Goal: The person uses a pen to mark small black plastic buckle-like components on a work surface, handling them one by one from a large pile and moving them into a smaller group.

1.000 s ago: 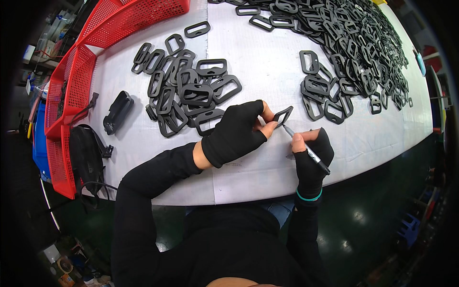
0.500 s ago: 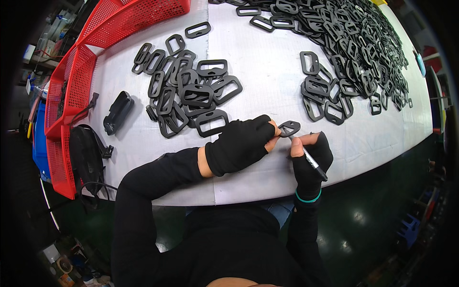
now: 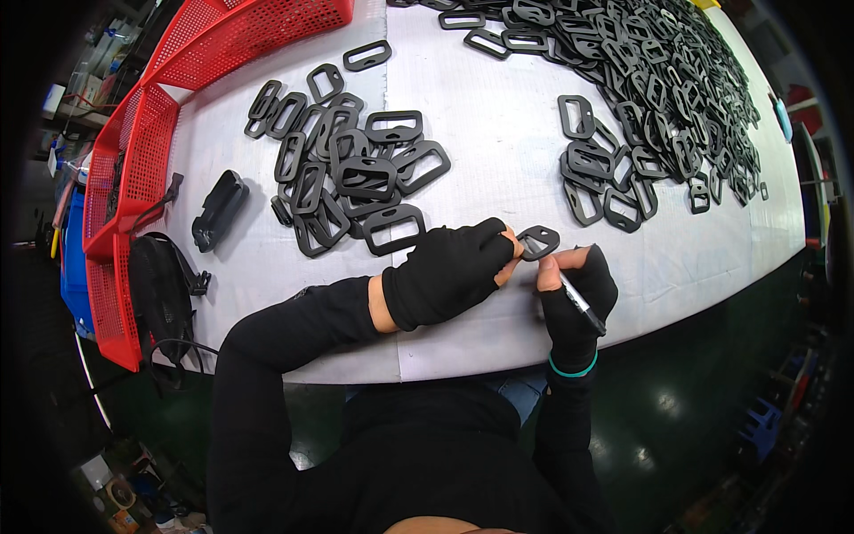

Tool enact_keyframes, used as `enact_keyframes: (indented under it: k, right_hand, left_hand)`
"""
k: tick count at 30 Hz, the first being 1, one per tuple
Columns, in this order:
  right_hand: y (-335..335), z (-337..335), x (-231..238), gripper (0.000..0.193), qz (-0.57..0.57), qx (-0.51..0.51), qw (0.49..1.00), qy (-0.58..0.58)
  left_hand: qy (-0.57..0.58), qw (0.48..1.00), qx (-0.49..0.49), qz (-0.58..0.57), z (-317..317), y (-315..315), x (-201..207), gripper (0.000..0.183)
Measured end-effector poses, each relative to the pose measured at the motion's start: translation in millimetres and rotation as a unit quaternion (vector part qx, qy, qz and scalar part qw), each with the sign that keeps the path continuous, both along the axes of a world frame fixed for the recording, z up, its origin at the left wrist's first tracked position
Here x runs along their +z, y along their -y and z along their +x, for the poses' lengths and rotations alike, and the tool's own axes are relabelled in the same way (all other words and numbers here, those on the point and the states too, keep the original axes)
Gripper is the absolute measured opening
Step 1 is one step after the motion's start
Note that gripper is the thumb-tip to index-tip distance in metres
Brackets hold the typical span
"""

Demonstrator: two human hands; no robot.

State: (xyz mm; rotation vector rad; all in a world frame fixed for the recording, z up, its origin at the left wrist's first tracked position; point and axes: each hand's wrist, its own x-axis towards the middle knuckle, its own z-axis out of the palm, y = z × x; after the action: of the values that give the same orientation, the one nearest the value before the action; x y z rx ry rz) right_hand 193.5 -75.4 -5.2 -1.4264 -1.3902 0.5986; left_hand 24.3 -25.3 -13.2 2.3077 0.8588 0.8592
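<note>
Over the front middle of the white-covered table, my left hand (image 3: 461, 267), in a black fingerless glove, pinches a black oblong frame (image 3: 551, 242) by its left end. The frame has a large opening and a small notch. My right hand (image 3: 578, 287), gloved the same way, grips a marker pen (image 3: 580, 303) with a pale barrel and dark end. The pen slants up toward the frame; its tip is partly hidden by my fingers, so I cannot tell whether it touches. A loose pile of like frames (image 3: 366, 178) lies beyond my left hand.
A large heap of black frames (image 3: 658, 89) covers the table's far right. Red perforated baskets (image 3: 147, 142) line the left edge. Near them lie a dark open case (image 3: 221, 211) and a black pouch (image 3: 165, 285) with a strap. The white table cover (image 3: 485, 160) runs between the piles.
The frame in my left hand has tilted slightly, showing more of its face. My right hand and the pen have shifted a little to the left and up.
</note>
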Motion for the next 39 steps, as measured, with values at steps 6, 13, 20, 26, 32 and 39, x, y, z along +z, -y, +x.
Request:
enact_keyframes:
  k: [6,13,20,26,32,39]
  right_hand:
    - [2,6,-7,0.014,0.006,-0.01,0.998,-0.065]
    - [1,5,-5,0.014,0.022,-0.014,0.997,-0.079]
    - [1,3,0,0.014,0.02,-0.01,0.996,-0.087]
    - [2,5,0,0.015,0.041,-0.015,0.996,-0.08]
    - [1,4,4,0.015,0.029,-0.007,0.995,-0.092]
    - [2,8,8,0.016,0.044,-0.029,0.997,-0.051]
  left_hand:
    - [0.021,0.997,0.025,-0.065,-1,-6,9,0.017]
    - [0.044,0.993,0.029,-0.107,-2,-8,11,0.013]
    - [0.071,0.982,0.043,-0.168,-3,-10,13,0.012]
    - [-0.027,0.983,0.044,-0.176,-26,-41,47,0.015]
    - [-0.107,0.976,0.175,-0.076,-54,-69,70,0.012]
    - [-0.098,0.988,0.066,0.097,36,-113,52,0.023]
